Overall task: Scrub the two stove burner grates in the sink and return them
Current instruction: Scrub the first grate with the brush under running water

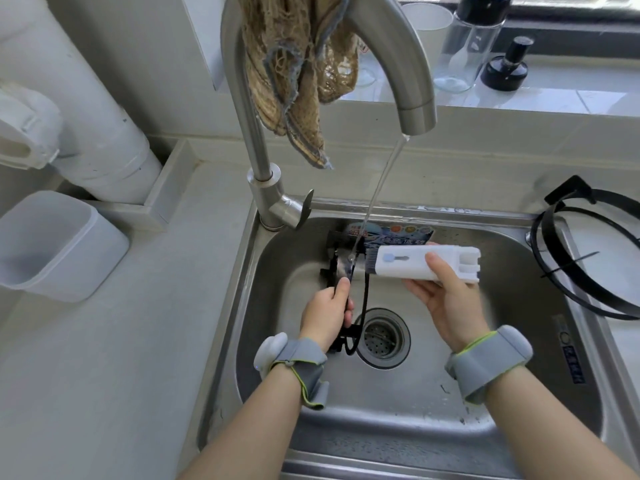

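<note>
Grate gripped on edge by left hand in sink (clear of walls); right hand clasps brush.

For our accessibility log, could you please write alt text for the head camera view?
A person's left hand grips a black metal burner grate on edge in a stainless steel sink under water running from a curved steel faucet, while the right hand holds a white rectangular scrub brush. A second black ring-shaped grate rests on the sink's right rim.

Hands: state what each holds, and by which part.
Left hand: black grate, by its wire ring. Right hand: white brush, around its middle.
</note>
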{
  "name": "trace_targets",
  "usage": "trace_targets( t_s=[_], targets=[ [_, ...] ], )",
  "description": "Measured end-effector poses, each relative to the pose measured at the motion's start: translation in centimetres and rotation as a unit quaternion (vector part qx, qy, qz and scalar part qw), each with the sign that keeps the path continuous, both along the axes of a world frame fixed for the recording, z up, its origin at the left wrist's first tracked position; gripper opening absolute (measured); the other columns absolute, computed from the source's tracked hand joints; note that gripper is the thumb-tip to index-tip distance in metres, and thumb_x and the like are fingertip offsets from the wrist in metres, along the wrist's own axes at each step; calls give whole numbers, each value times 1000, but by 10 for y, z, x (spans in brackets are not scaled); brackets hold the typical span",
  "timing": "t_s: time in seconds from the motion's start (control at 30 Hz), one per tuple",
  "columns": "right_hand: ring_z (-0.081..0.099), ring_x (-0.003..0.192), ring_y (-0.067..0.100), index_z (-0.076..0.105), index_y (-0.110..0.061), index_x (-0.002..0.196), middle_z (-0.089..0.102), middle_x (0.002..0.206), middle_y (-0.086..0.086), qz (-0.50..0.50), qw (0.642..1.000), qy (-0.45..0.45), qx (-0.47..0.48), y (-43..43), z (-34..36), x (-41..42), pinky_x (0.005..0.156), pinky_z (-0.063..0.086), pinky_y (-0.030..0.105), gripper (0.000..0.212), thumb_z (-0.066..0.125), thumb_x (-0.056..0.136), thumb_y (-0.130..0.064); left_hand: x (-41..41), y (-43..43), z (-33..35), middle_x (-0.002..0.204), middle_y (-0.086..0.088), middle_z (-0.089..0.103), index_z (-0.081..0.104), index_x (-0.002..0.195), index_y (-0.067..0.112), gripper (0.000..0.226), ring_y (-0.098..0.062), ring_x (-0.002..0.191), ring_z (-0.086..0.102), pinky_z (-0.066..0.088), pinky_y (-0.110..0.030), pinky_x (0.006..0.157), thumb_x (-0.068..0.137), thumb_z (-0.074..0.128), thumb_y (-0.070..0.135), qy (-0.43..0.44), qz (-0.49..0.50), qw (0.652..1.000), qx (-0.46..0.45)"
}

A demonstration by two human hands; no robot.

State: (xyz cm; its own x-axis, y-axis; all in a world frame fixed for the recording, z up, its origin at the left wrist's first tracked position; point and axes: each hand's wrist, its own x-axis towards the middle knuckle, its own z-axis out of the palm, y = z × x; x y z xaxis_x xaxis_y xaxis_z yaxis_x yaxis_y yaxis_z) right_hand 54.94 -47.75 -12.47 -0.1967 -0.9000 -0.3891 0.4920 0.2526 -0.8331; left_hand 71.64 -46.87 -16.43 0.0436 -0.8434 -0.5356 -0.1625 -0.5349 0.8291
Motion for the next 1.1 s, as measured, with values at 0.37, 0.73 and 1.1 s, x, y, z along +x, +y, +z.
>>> trace_targets(
  t_s=[0.37, 0.73, 1.1],
  targets=[
    [64, 80, 24, 59, -19, 71, 60, 68, -8, 165, 903, 396, 7, -43, 30, 23, 74, 57, 46, 8, 66, 72, -14, -9, 6, 0, 43, 4, 49, 48, 49, 19, 55, -25, 56, 52, 50, -40, 74, 97, 37, 41, -89, -20, 996, -23],
    [52, 71, 17, 55, -16, 76, 58, 71, -1, 279, 813, 510, -33, -65, 51, 34, 54, 39, 24, 9, 63, 73, -12, -9, 0, 3, 46, 2, 51, 49, 46, 20, 63, -23, 54, 54, 48, -34, 72, 98, 27, 50, -118, -45, 992, -15],
    [56, 85, 21, 59, -11, 107, 61, 88, 2, 418, 660, 618, -88, -90, 63, 47, 69, 41, 27, 33, 70, 78, -23, -6, -4, -2, 31, 6, 44, 47, 49, 17, 55, -15, 39, 48, 40, -25, 54, 92, 44, 51, -105, -88, 991, 2]
  ],
)
